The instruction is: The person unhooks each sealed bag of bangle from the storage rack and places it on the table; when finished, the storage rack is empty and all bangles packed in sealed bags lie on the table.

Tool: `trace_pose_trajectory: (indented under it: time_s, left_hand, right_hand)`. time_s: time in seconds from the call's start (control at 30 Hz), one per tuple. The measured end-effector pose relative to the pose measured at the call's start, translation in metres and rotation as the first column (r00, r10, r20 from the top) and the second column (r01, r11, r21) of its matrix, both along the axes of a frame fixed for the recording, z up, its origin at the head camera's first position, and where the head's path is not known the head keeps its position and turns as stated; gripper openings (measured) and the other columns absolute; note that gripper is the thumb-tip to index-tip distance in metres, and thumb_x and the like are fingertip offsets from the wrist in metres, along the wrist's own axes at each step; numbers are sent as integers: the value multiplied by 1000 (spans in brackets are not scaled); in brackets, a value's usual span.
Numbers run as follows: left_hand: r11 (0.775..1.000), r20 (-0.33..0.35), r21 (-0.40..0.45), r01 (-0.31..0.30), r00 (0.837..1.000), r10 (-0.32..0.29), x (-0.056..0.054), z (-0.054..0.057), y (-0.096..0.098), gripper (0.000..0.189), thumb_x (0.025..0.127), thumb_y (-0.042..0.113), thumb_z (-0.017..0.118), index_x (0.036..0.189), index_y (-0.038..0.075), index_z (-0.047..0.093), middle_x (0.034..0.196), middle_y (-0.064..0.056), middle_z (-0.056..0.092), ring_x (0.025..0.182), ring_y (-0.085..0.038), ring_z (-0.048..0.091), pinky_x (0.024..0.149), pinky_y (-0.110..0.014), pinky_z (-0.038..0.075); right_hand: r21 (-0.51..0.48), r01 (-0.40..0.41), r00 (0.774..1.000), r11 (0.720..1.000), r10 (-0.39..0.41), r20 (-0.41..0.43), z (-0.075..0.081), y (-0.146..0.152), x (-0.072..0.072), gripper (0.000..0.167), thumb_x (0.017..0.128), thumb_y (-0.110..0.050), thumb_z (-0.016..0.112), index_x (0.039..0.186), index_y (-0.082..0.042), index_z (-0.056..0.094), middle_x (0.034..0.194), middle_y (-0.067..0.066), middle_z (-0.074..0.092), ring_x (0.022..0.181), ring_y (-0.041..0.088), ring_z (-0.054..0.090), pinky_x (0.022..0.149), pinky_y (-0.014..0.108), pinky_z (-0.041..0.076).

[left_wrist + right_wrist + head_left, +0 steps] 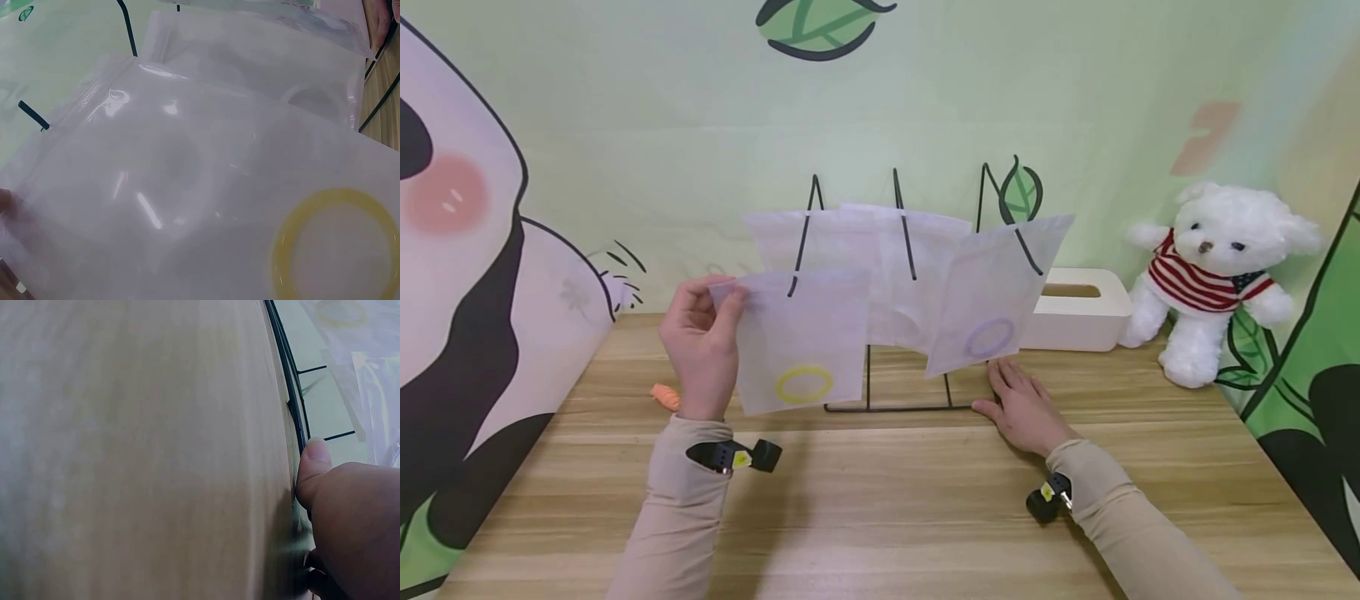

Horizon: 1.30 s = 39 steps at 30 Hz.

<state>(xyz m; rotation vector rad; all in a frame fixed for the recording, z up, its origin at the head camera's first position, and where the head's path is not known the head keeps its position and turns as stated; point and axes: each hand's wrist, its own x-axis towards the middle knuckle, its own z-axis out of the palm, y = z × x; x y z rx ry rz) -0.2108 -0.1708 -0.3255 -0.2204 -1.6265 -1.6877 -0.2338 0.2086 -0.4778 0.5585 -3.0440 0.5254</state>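
Observation:
My left hand [703,342] pinches the upper left corner of a frosted plastic zip bag [801,333] between thumb and fingers. A yellow ring [337,197] shows low on this bag. The tip of a black wire prong [34,117] pokes out at its top edge. Behind it, more frosted bags [917,300] hang on the black wire rack [895,409]; the right one carries a pale purple ring [990,337]. My right hand [1026,408] rests at the rack's front right base corner, fingers stretched forward and the thumb [315,459] against the bar.
A white tissue box [1078,332] stands behind the rack on the right, beside a white teddy bear [1206,275] in a striped sweater. A small orange object [666,396] lies left of my left hand. The wooden table [880,500] meets a printed green wall.

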Motion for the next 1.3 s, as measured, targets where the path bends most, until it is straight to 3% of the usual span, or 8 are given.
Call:
trace_pose_trajectory:
  time_s: [0.63,1.3]
  left_hand:
    - [1000,-8,-9,-3,1000,3,1,-1,0,16,89,3,68,102,-5,63,91,-10,68,78,-18,62,69,-25,49]
    - [999,-32,23,33,999,-32,4,-2,-2,14,88,1,69,101,-4,65,92,-10,68,78,-18,62,70,-23,51]
  right_hand:
    - [-7,4,1000,1000,-4,1,3,0,-1,70,101,-37,50,148,8,26,153,30,22,141,45,21,110,65,19]
    - [-7,-1,1000,1000,1,0,4,-1,2,70,101,-37,50,148,8,26,153,30,22,141,45,22,110,65,19]
